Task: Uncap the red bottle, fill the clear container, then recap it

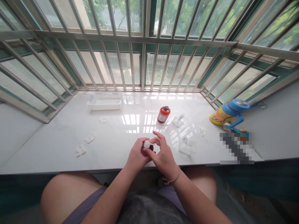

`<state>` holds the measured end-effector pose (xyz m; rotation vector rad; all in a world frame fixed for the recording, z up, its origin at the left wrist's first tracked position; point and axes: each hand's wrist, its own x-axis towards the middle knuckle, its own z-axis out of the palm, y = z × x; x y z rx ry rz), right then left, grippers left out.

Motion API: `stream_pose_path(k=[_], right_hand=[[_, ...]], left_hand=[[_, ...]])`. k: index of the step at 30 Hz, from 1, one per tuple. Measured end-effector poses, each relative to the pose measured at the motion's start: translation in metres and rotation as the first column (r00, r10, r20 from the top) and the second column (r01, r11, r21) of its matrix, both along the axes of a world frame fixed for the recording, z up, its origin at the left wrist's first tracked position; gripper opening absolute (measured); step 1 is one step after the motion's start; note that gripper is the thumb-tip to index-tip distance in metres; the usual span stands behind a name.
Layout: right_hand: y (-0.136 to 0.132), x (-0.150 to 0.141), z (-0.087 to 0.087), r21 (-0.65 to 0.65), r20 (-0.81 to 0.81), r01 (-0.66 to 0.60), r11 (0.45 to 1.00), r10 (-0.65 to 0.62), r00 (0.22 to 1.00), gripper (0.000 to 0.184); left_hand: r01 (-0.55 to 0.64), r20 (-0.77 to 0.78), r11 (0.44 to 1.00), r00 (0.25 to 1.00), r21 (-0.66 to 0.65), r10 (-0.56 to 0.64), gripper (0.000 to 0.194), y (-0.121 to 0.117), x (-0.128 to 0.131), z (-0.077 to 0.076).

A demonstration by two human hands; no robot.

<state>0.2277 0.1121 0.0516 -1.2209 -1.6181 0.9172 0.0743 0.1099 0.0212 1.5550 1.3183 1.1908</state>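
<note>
My left hand is closed around a dark red bottle near the front edge of the counter. A white pump head tops this bottle, its spout pointing right. My right hand pinches at the pump's spout with thumb and fingers, the index finger raised. Fingers hide much of the bottle. Beyond my hands stands an orange-red bottle with a black top and a pale label.
Two clear plastic packages lie to the right, a crumpled white tissue beside them. More tissues are scattered left. A white basket sits at the back. A blue-and-yellow flask lies tilted at right, near a blurred patch.
</note>
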Motion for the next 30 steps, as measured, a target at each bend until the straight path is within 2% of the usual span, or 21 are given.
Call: stream_pose_path(k=[2,5,8,15,19,22,26,27,28,30], right_hand=[[0.002,-0.002,-0.001,0.01,0.008,0.05,0.999,-0.05,0.999,0.076],[0.002,-0.003,-0.001,0.013,-0.018,0.004,1.0,-0.004,1.0,0.084],[0.002,-0.003,0.0,0.004,-0.04,-0.045,0.999,0.046,0.998,0.073],[0.008,-0.007,0.004,-0.006,0.025,0.078,0.997,-0.077,0.997,0.047],[0.009,-0.009,0.01,0.025,0.074,0.095,0.995,-0.097,0.993,0.038],[0.008,-0.009,0.013,0.009,0.08,0.106,0.994,-0.106,0.991,0.038],[0.013,0.0,0.012,0.012,0.093,0.098,0.995,-0.099,0.991,0.04],[0.017,0.004,0.012,0.024,0.096,0.094,0.995,-0.096,0.991,0.041],[0.022,0.008,0.012,0.035,0.098,0.093,0.995,-0.097,0.99,0.043],[0.035,0.018,0.011,0.046,0.107,0.11,0.993,-0.115,0.988,0.048]], left_hand=[[-0.02,-0.027,1.0,0.999,-0.001,0.02,0.049,0.0,0.0,-0.001],[-0.045,-0.067,0.999,0.997,-0.003,0.045,0.045,0.001,0.001,0.0],[-0.024,-0.053,1.0,0.998,0.002,0.024,0.04,0.0,0.001,0.002],[-0.075,-0.115,0.996,0.99,0.046,0.08,0.054,0.0,0.0,-0.011],[-0.11,-0.118,0.993,0.986,0.042,0.114,0.059,-0.001,0.002,-0.015],[-0.088,-0.141,0.996,0.986,0.01,0.088,0.07,-0.001,0.001,-0.012],[0.034,-0.223,0.999,0.974,-0.036,-0.041,0.103,-0.005,-0.01,-0.008],[0.049,-0.238,0.998,0.97,-0.038,-0.057,0.107,-0.008,-0.014,-0.008],[0.053,-0.253,0.998,0.966,-0.035,-0.06,0.104,-0.011,-0.018,-0.009],[0.042,-0.278,0.999,0.96,-0.015,-0.044,0.081,-0.022,-0.026,-0.01]])
